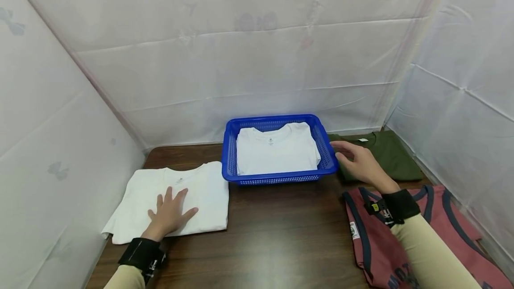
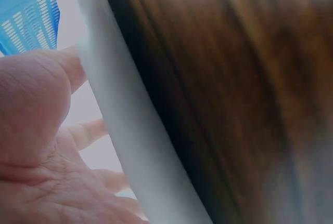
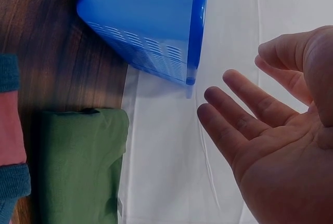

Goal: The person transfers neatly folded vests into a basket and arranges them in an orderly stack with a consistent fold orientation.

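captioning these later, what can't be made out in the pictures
Lettering on the red shirt: head view, sleeve over the middle, bottom edge cutting it off.
Inside the blue basket: head view, anything beneath the white shirt lying there.
Neck print on that shirt and white label on the green shirt: head view, too small to read.
Table's fine grain: left wrist view, blurred.

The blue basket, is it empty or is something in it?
Not empty: in the head view, a folded white shirt lies flat inside the blue basket, surrounded by its sides.
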`<action>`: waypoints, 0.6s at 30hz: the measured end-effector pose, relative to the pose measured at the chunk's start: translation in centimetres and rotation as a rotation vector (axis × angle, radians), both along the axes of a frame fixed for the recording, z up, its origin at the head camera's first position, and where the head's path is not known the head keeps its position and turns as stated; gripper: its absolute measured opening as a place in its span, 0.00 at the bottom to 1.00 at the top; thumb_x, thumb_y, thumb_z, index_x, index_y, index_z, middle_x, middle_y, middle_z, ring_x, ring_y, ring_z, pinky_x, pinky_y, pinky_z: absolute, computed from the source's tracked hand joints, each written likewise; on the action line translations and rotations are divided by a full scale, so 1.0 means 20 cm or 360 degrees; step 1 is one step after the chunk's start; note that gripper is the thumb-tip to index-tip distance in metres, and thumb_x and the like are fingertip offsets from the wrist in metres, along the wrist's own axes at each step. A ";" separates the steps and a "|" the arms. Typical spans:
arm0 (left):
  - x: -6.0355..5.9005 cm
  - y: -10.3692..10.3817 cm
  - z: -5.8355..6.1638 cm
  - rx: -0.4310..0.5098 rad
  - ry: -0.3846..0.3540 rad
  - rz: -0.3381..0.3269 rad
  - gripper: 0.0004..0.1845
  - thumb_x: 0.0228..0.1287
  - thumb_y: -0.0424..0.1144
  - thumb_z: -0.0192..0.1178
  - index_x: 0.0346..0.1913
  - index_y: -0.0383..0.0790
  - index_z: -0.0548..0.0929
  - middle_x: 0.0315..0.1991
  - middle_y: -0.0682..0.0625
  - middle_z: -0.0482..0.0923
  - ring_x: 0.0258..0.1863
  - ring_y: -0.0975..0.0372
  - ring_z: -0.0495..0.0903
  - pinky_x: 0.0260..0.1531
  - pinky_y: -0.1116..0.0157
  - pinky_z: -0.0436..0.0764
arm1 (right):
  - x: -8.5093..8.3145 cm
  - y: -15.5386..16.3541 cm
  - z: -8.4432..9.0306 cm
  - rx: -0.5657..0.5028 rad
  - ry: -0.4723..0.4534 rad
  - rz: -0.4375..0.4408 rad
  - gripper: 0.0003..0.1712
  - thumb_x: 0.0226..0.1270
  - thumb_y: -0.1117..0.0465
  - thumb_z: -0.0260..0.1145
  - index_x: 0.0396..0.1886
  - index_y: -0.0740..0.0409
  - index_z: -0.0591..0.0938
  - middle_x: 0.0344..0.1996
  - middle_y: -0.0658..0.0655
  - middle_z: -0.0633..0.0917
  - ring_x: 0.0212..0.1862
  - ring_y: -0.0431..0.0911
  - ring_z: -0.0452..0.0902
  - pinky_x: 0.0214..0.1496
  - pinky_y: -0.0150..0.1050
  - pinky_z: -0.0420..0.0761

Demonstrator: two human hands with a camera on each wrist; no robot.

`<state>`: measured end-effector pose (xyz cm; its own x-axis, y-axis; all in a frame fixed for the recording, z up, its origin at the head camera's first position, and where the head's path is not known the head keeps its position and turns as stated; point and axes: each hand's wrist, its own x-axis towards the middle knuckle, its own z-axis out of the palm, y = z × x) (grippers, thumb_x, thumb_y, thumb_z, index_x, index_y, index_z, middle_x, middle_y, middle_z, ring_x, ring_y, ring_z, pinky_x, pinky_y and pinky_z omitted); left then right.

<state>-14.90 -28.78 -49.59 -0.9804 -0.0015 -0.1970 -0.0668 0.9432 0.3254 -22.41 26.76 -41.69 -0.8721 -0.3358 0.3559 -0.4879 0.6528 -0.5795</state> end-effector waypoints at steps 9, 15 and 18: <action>0.10 0.02 0.01 0.0005 0.0030 -0.0027 0.43 0.70 0.60 0.61 0.77 0.34 0.63 0.75 0.18 0.42 0.70 0.19 0.41 0.52 0.15 0.47 | 0.00 0.00 0.00 -0.0002 0.0007 0.0006 0.21 0.78 0.67 0.60 0.67 0.66 0.78 0.61 0.67 0.82 0.60 0.60 0.80 0.57 0.56 0.80; 0.16 0.05 0.00 0.0006 0.0047 -0.0026 0.43 0.69 0.59 0.63 0.76 0.35 0.65 0.75 0.18 0.44 0.70 0.18 0.43 0.52 0.15 0.48 | 0.02 0.00 -0.01 -0.0020 -0.0014 0.0014 0.21 0.79 0.67 0.59 0.68 0.66 0.77 0.61 0.68 0.82 0.60 0.61 0.80 0.58 0.57 0.80; 0.19 0.07 0.00 0.0008 0.0055 -0.0023 0.43 0.68 0.59 0.64 0.75 0.36 0.66 0.75 0.18 0.45 0.70 0.19 0.44 0.51 0.15 0.48 | 0.02 0.00 -0.01 -0.0034 -0.0026 0.0014 0.21 0.79 0.66 0.59 0.68 0.66 0.76 0.61 0.68 0.81 0.60 0.62 0.80 0.59 0.57 0.79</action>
<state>-11.12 -27.43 -49.60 -0.9866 0.0139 -0.1628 -0.0415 0.9424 0.3318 -21.94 26.71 -41.87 -0.8748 -0.3359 0.3490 -0.4840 0.6359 -0.6011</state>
